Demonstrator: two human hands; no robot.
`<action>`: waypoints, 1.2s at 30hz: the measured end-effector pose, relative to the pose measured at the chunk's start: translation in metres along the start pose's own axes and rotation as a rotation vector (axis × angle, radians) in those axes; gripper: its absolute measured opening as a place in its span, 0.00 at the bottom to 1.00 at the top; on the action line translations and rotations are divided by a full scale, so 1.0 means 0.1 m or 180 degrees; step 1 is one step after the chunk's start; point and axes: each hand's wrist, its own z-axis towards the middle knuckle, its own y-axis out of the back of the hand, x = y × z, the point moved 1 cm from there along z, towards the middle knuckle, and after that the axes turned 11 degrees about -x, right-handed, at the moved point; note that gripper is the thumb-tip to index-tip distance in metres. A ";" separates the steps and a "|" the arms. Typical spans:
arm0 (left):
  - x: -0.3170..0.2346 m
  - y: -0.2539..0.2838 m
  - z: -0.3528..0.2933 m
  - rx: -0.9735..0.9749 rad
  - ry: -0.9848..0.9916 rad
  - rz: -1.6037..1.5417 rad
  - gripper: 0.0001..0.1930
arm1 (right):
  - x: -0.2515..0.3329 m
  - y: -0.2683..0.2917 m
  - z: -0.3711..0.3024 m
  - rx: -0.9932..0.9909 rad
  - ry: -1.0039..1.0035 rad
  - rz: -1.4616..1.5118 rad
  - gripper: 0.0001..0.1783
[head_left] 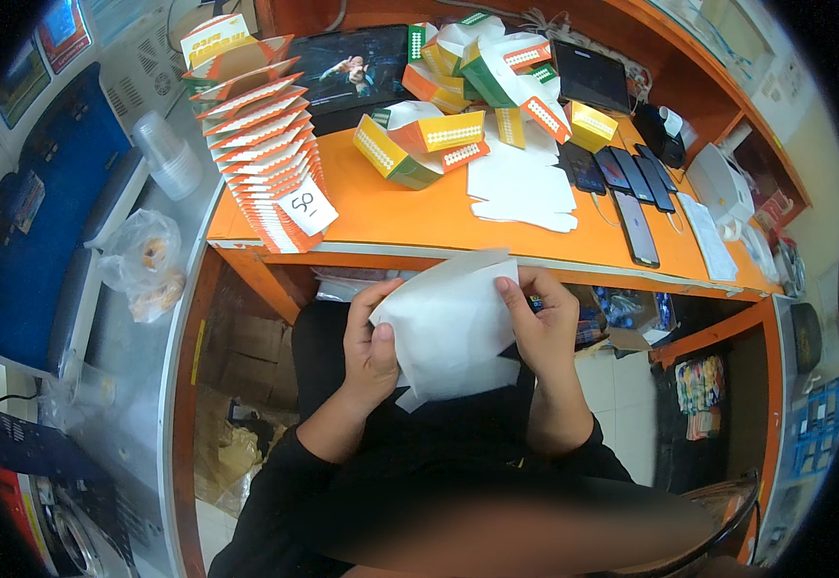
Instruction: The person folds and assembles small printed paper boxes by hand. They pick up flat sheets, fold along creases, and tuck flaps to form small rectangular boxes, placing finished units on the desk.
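Note:
Between my two hands, over my lap and just off the table's front edge, is a white flat cardboard box blank [450,328] with cut flaps along its lower edge. Its plain side faces up. My left hand [371,342] grips the left edge, thumb on top and fingers behind. The right edge is pinched by my right hand [543,323], its thumb pressed near the upper corner. More white blanks [520,188] lie flat on the orange table [390,217] beyond. Folded green, yellow and orange boxes [496,72] are heaped behind them.
At the table's left stands a tall nested stack of orange and white boxes [260,144] with a white tag. Several phones [636,226] lie at right, near a folded cloth [708,236]. Plastic cups [164,154] and a plastic bag [149,255] sit on the metal counter at left.

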 end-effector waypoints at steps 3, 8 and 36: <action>0.06 0.02 0.08 -0.0693 0.0039 0.0266 0.16 | -0.06 0.01 -0.01 -0.0096 0.0092 0.0037 0.06; 0.08 0.09 0.09 -0.0065 0.0769 -0.0066 0.14 | -0.03 -0.04 -0.10 0.0049 0.0689 0.0057 0.06; -0.08 -0.05 -0.02 0.0220 0.0361 0.0260 0.08 | 0.09 -0.18 -0.38 0.0617 0.1069 0.0299 0.11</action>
